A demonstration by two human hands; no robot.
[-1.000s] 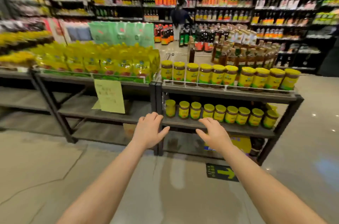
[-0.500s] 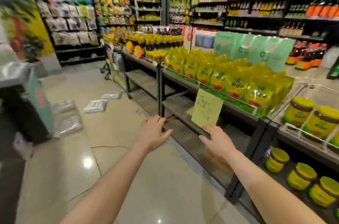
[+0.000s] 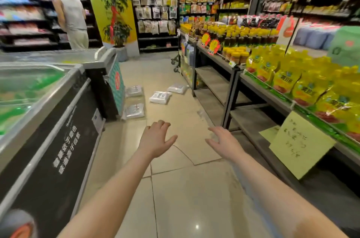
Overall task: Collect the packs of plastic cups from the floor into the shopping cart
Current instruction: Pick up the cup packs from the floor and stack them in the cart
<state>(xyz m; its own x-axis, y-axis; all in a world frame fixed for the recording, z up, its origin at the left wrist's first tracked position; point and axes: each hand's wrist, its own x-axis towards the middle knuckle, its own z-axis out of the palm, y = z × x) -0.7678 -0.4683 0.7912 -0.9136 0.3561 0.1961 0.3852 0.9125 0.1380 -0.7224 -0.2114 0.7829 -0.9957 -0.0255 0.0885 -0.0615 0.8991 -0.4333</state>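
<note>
Supermarket aisle. Tall shelves (image 3: 159,0) at back hung with packaged snacks. Rack (image 3: 231,66) on right carried yellow pouches (image 3: 303,85), jars (image 3: 235,55) and dark bottles (image 3: 233,38) with starburst price tags (image 3: 213,46). Handwritten sign (image 3: 301,146) hung off rack edge. Chest freezer (image 3: 44,89) with glass lid stood on left. Shopper (image 3: 72,13) browsed far shelves. Tiled floor (image 3: 185,189) shiny underfoot.

Four flat, clear-wrapped packs of white plastic cups lie on the beige tiled floor: one (image 3: 134,91) and another (image 3: 134,110) beside the freezer, one (image 3: 160,97) mid-aisle and one (image 3: 176,88) near the shelving. Two bare hands are extended, the left hand (image 3: 155,139) and the right hand (image 3: 224,143), both empty with fingers spread. One yellow handwritten paper sign (image 3: 299,145) hangs from the shelf edge, and one standing person in a grey sleeveless top (image 3: 71,12) is visible.
</note>
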